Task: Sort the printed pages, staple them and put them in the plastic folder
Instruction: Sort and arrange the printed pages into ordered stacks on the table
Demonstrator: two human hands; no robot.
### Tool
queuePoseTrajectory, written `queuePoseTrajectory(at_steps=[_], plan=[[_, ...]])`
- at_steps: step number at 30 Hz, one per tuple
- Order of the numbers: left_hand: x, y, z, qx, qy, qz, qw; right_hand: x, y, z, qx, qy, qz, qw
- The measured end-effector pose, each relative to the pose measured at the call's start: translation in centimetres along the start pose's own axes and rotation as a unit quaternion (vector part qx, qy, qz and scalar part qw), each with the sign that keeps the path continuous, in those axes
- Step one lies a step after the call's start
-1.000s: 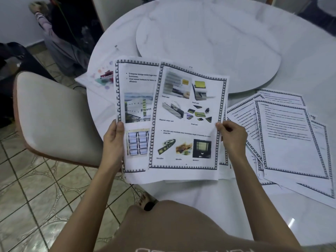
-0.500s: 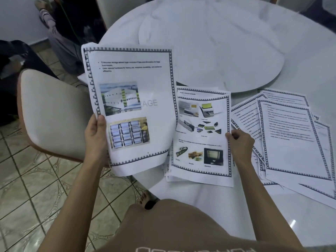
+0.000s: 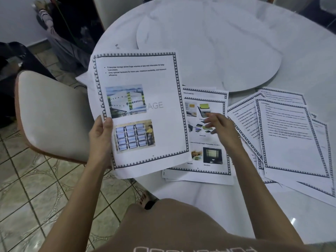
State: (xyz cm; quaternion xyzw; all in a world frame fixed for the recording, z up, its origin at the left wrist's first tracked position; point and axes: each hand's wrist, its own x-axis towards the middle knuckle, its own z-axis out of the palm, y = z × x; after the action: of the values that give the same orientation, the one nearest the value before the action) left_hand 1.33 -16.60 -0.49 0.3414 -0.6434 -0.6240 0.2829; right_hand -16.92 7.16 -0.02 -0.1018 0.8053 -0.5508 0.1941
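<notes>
**Bench** (image 3: 300,51): round, white, marbled top. A raised round disc (image 3: 209,51) of the same finish sits on it and serves as the reference for all places below.

**Single page** (image 3: 145,88): printed sheet with a patterned border, two lines of text, two colour pictures and a faint grey watermark. It is held in the air on the near-left side of the disc, over the bench edge, tilted slightly with its face to the camera.

**Left hand** (image 3: 101,140): grips the single page at its lower left edge, with the thumb on the printed face and the fingers behind.

**Picture pile** (image 3: 211,157): a small stack of bordered pages lying flat on the bench just nearer than the disc. The top sheet shows several small photographs. Its left part is covered by the held page.

**Right hand** (image 3: 221,127): over the middle of the picture pile, fingers loosely stretched and spread, holding nothing. Whether the fingertips touch the paper cannot be told.

**Text pages** (image 3: 291,139): a fanned, overlapping spread of bordered sheets lying flat on the near-right side of the disc, just beside the picture pile.

**Chair** (image 3: 52,113): pale padded seat with a brown rim, well to the left of the disc and off the bench.

**Floor** (image 3: 27,188): patterned tiles under the chair.
</notes>
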Motion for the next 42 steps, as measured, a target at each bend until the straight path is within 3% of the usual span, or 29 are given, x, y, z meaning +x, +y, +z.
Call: queuePoseTrajectory(at_steps=[2,4,8,11,16,20,24,35,39,42], plan=[[-0.4,0.2,0.8,-0.006,-0.029,-0.006,1.0,-0.3,-1.2,0.9,0.038,-0.064,-0.009,0.997],[-0.5,0.3,1.5,-0.002,-0.06,-0.014,0.998,-0.3,-1.6,1.6,0.03,-0.069,-0.028,0.997],[-0.5,0.1,3.5,0.025,-0.13,-0.039,0.99,0.0,-0.6,1.4,-0.009,0.034,-0.015,0.999],[-0.4,-0.2,5.4,0.074,-0.181,-0.102,0.975,0.0,0.6,0.0,-0.056,0.096,-0.001,0.994],[-0.8,-1.9,7.7,0.162,-0.239,-0.196,0.937,-0.6,4.0,-1.7,-0.165,0.129,0.039,0.977],[-1.6,-2.6,9.0,0.199,-0.22,-0.215,0.931,-1.2,6.2,-2.1,-0.242,0.142,0.098,0.955],[-1.5,-2.7,9.5,0.203,-0.207,-0.227,0.93,-1.6,5.9,-1.6,-0.239,0.116,0.16,0.951],[-0.4,-2.7,8.8,0.172,-0.193,-0.266,0.929,-1.6,5.2,-1.2,-0.097,0.06,0.183,0.976],[-0.8,-2.2,8.9,0.158,-0.208,-0.295,0.919,-2.0,5.3,-1.8,-0.104,0.04,0.168,0.979],[-1.9,-2.0,9.4,0.18,-0.236,-0.269,0.916,-2.5,5.1,-1.6,-0.097,0.021,0.13,0.987]])
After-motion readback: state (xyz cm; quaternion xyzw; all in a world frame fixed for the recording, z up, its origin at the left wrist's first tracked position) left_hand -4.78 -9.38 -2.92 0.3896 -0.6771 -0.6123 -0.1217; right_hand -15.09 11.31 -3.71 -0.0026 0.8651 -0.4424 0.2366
